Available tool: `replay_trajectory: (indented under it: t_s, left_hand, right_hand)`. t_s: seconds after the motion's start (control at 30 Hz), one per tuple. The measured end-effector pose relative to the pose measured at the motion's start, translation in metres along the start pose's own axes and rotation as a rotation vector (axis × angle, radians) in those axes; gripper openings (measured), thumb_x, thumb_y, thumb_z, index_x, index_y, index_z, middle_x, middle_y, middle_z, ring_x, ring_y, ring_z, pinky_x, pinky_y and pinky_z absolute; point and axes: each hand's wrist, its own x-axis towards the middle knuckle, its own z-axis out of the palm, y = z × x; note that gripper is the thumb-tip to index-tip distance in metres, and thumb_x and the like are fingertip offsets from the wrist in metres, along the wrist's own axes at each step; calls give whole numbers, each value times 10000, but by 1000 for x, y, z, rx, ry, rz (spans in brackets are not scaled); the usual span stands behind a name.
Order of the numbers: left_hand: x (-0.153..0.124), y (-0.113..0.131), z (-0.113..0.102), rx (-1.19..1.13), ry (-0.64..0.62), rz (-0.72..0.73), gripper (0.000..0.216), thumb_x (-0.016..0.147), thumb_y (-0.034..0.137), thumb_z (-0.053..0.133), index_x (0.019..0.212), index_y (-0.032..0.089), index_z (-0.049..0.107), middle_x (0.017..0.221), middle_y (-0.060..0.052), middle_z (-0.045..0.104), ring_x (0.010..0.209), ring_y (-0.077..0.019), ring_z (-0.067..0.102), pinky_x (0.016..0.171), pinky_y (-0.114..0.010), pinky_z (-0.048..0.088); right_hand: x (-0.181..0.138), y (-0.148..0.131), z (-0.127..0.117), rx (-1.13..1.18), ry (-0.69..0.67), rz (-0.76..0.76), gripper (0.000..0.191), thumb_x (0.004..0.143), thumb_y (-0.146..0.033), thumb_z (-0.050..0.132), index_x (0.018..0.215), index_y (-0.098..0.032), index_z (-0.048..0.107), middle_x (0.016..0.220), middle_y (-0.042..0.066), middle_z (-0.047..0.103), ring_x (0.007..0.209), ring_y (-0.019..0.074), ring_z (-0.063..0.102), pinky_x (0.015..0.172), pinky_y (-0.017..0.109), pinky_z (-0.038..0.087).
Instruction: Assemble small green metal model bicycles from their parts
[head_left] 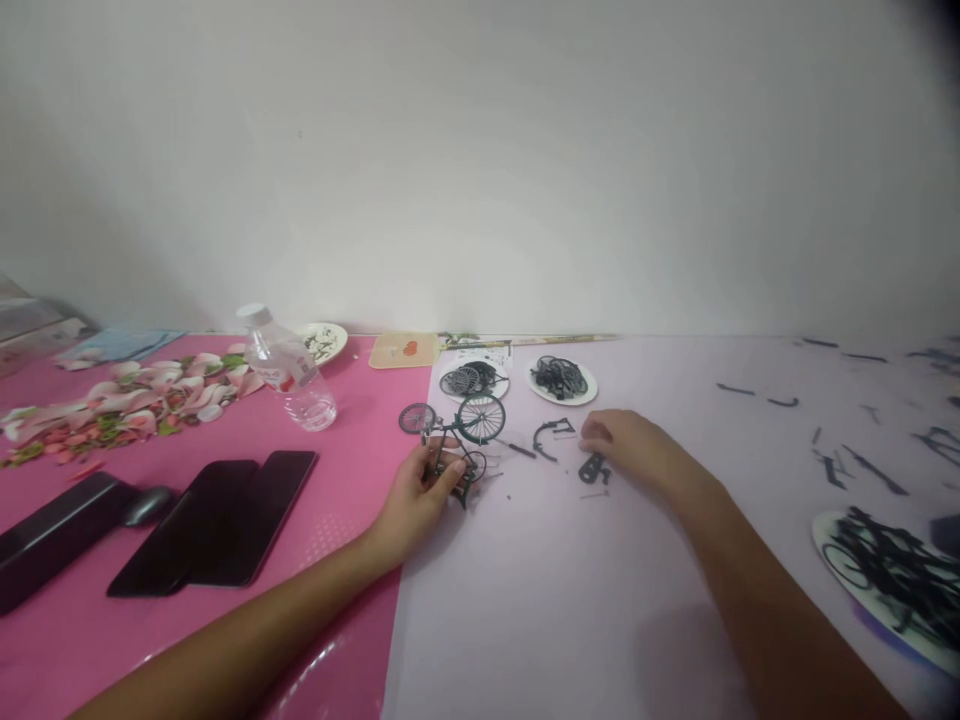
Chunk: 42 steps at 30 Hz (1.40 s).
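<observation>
My left hand [420, 495] rests on the table with its fingers closed round the frame of a small dark-green model bicycle [459, 432], which lies partly built with two spoked wheels showing. My right hand [626, 445] lies knuckles-up to the right of it, fingers curled down over the table beside a small black part [593, 468]. Whether those fingers hold anything is hidden. A curved black frame piece [551, 434] lies between the two hands.
Two small white plates of black parts [561, 379] [474, 380] sit behind the bicycle, and a larger plate [892, 575] at right. Loose black pieces [855, 465] scatter the right side. On the pink mat: a water bottle [289, 370], two phones [225, 520], a black case [52, 535], a flowered strip [127, 395].
</observation>
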Motion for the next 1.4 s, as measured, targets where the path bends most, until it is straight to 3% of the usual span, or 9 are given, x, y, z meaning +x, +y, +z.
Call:
replay_trajectory:
  t_s: [0.1, 0.23, 0.37, 0.47, 0.77, 1.0, 1.17, 1.4]
  left_hand:
    - [0, 1, 1, -10, -6, 4, 392, 914, 491, 718, 1102, 169, 597, 903, -43, 686, 811, -182, 701, 777, -316, 567]
    - [-1, -1, 2, 0, -6, 12, 381, 927, 486, 703, 1110, 170, 596, 920, -44, 688, 838, -176, 704, 791, -304, 566]
    - [-1, -3, 1, -3, 21, 11, 395, 930, 466, 704, 1166, 172, 588, 934, -41, 693, 845, -171, 700, 803, -304, 568]
    - [1, -3, -1, 22, 40, 18, 421, 937, 450, 699, 1230, 163, 605, 927, -50, 718, 859, -177, 701, 826, -305, 559]
    - [-2, -1, 0, 57, 42, 59, 379, 925, 426, 724, 1179, 152, 657, 964, -86, 785, 896, -208, 730, 819, -309, 551]
    - [-4, -3, 1, 29, 69, 83, 358, 913, 413, 743, 1167, 167, 683, 1074, -107, 793, 973, -228, 741, 859, -330, 564]
    - [-4, -3, 1, 45, 55, 77, 342, 920, 403, 735, 1158, 167, 671, 1012, -93, 790, 912, -209, 733, 827, -315, 559]
    - [-6, 1, 2, 120, 29, 142, 253, 920, 414, 723, 964, 168, 688, 888, -55, 717, 797, -172, 639, 746, -279, 502]
  right_hand:
    - [5, -3, 8, -42, 123, -110, 127, 857, -296, 679, 745, -237, 680, 719, 19, 704, 588, 187, 617, 536, 302, 390]
    - [4, -26, 24, -20, 311, -257, 102, 927, -328, 654, 895, -259, 722, 931, 41, 747, 821, 227, 685, 643, 321, 482]
    - [-9, -61, 43, 186, 403, -405, 135, 984, -340, 636, 996, -248, 734, 996, 56, 757, 918, 231, 692, 765, 346, 542]
    - [-22, -83, 55, 365, 454, -430, 151, 969, -382, 679, 986, -251, 751, 952, 60, 770, 838, 224, 701, 701, 338, 558]
    - [-35, -105, 82, 549, 257, -448, 90, 923, -301, 732, 983, -264, 789, 944, 39, 805, 838, 216, 744, 683, 321, 596]
    - [-35, -106, 84, 589, 259, -411, 122, 916, -326, 742, 1004, -266, 802, 939, 45, 807, 816, 219, 745, 680, 330, 605]
    - [-35, -106, 84, 597, 268, -422, 121, 907, -316, 756, 1005, -266, 806, 934, 39, 806, 818, 214, 743, 681, 325, 595]
    - [-36, -107, 82, 552, 281, -387, 125, 895, -370, 773, 932, -252, 786, 892, 45, 793, 747, 200, 705, 619, 310, 538]
